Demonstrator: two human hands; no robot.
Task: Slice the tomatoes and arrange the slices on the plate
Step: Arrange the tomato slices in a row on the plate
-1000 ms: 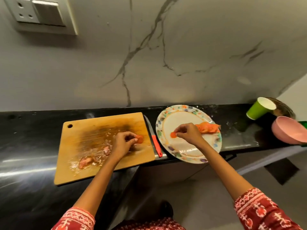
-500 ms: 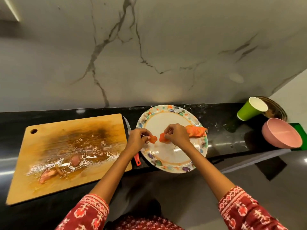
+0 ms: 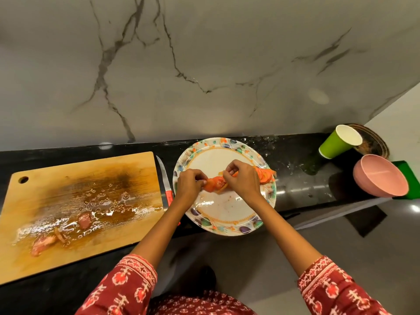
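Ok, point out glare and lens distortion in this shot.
Head view: glare glints off the wet juice on the board and streaks the dark counter right of the plate; the wide lens bows the counter edge and leans the green cup.

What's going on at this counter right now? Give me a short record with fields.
activity: arranging tomato slices on the plate
left hand: pinches a slice over the plate
right hand: pinches a slice beside it
knife: lies between cutting board and plate, untouched
cutting board: wet, with a few tomato scraps
also on counter: green cup, pink bowl
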